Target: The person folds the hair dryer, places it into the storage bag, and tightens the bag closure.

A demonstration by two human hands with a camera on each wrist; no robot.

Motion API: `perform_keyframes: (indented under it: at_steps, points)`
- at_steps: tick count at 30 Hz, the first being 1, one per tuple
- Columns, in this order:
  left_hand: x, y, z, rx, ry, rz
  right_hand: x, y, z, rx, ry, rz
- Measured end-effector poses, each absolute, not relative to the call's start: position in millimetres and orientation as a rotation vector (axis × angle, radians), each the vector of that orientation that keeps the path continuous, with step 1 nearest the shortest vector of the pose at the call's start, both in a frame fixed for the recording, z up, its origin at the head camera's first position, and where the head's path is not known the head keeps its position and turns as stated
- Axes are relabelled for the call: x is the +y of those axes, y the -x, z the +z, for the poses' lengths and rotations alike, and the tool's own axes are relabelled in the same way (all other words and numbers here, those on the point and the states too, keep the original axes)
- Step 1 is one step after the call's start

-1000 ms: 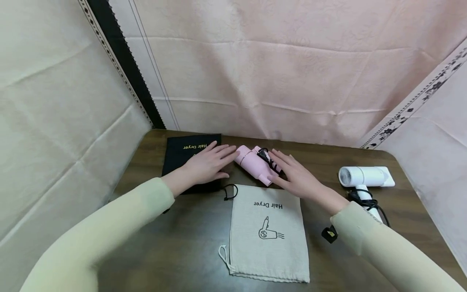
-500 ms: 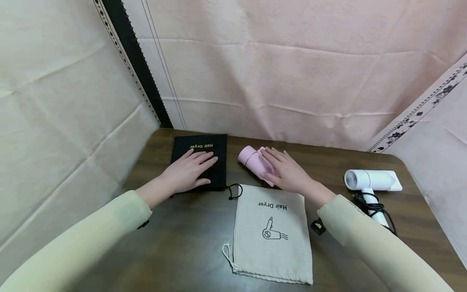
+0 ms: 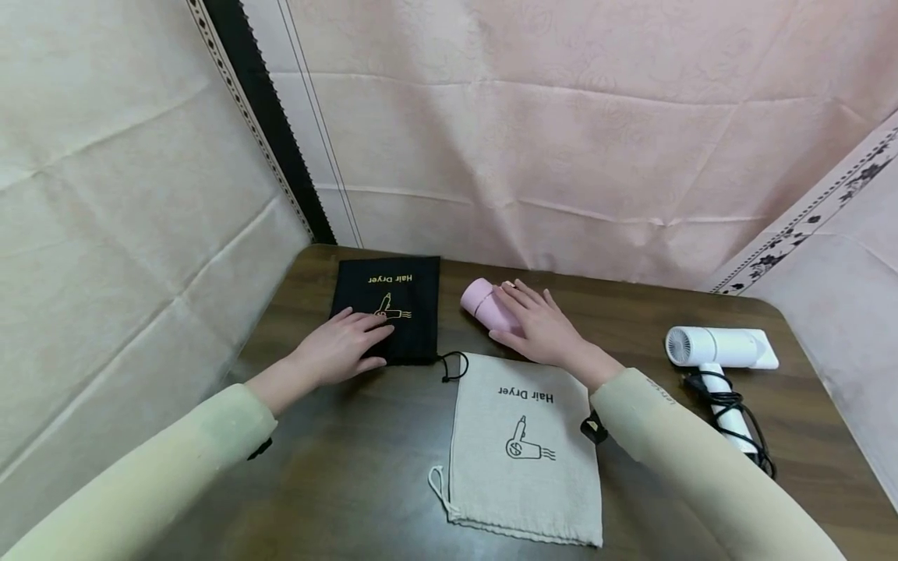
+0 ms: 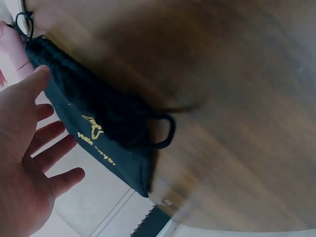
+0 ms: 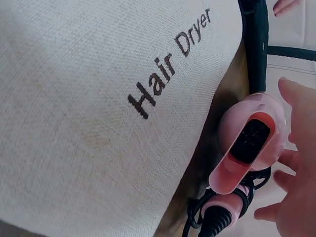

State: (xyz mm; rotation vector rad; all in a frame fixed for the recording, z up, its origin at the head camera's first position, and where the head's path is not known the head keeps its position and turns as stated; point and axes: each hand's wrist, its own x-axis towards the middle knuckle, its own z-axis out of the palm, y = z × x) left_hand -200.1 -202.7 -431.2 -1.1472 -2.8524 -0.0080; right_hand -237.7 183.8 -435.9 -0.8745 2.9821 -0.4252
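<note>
My left hand [image 3: 333, 351], fingers spread, lies over the near left corner of a black drawstring pouch [image 3: 417, 339] marked "Hair Dryer". In the left wrist view the fingers are beside the pouch [image 4: 106, 118] and hold nothing. A pink folding hair dryer [image 3: 480, 302] lies farther right on the table. My right hand [image 3: 543, 331] is above it with loosely extended fingers and partly hides it. From the right wrist, the dryer's nozzle [image 5: 229, 170] and a black cord around its handle [image 5: 224, 205] show; whether the hand touches the dryer, I cannot tell.
A light linen drawstring pouch [image 3: 526, 491] lies flat at the middle of the wooden table [image 3: 337, 483]. Toward the right edge is a white hair dryer [image 3: 726, 347] with a black cord [image 3: 726, 401] round its handle. Cloth hangings [image 3: 547, 148] surround the table.
My left hand has moved left, away from the pink hair dryer, and then back toward me over the black pouch. My right hand covers more of the dryer's handle side. The view has shifted slightly.
</note>
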Motion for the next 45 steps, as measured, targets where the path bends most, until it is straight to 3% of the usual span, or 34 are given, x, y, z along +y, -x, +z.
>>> perform_keyframes:
  at_steps: [14, 45]
  points:
    - [-206.9, 199.9, -445.1, -2.838, 1.158, -0.029, 183.3, 244.4, -444.4, 2.938, 0.756, -0.425]
    - [-199.5, 205.3, -448.4, -2.791, 1.2, -0.044, 190.3, 239.8, -455.2, 3.006, 0.946, -0.325]
